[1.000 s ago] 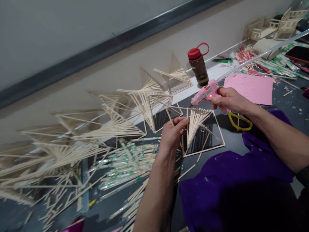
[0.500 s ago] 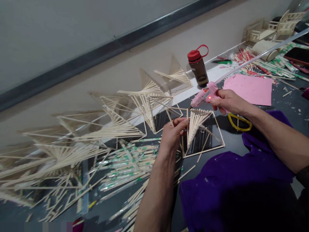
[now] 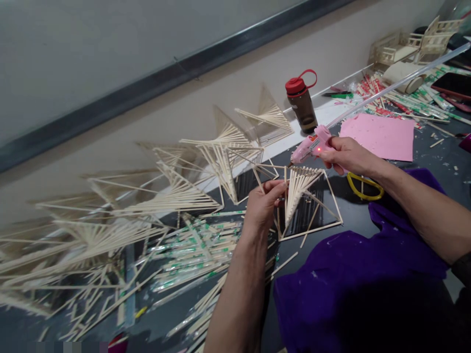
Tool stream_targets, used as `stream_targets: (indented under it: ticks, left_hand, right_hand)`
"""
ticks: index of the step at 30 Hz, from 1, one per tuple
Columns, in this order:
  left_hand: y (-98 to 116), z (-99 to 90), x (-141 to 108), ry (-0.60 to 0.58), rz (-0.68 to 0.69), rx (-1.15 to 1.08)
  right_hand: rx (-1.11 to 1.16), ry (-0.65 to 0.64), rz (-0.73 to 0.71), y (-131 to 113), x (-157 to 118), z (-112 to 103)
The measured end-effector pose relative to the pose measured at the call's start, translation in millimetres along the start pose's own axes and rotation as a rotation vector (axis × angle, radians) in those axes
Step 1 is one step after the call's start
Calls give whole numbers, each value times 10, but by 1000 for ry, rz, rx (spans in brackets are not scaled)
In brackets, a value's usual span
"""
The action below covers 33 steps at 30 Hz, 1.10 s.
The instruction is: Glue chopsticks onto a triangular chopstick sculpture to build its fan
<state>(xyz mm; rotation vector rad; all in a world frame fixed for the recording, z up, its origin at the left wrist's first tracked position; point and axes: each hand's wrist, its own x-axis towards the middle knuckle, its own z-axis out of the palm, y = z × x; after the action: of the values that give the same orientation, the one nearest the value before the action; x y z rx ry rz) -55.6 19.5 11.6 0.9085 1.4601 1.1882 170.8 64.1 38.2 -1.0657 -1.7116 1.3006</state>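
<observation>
My right hand point(image 3: 340, 154) is closed round a pink hot glue gun point(image 3: 311, 144) with a small lit red light. A long clear glue stick point(image 3: 393, 88) runs out of its back end. The nozzle points down-left at the top corner of a small frame of wooden chopsticks point(image 3: 294, 198), whose slats fan out in a twisted row. With thumb and fingers my left hand point(image 3: 268, 196) pinches an upright chopstick point(image 3: 286, 191) at the left side of this frame, just below the nozzle. Whether the nozzle touches the wood I cannot tell.
Several twisted stick frames point(image 3: 169, 193) stand along the wall at left. Wrapped chopsticks point(image 3: 200, 245) lie left of my forearm. A red-capped bottle point(image 3: 303, 108), pink sheet point(image 3: 379, 137), yellow-handled scissors point(image 3: 364, 187) and purple cloth point(image 3: 342, 279) surround the work. Stick furniture point(image 3: 401, 46) stands far right.
Almost nothing differs. The glue gun and its glue stick have shifted very slightly, while my left hand keeps its hold on the chopstick.
</observation>
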Motion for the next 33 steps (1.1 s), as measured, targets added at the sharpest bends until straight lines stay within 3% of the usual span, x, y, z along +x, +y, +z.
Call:
stream_targets:
  ticks: [33]
  left_hand:
    - [8,-2,-3,8,-2,34]
  right_hand:
    - [-12,-1,-31,15,-6,-3]
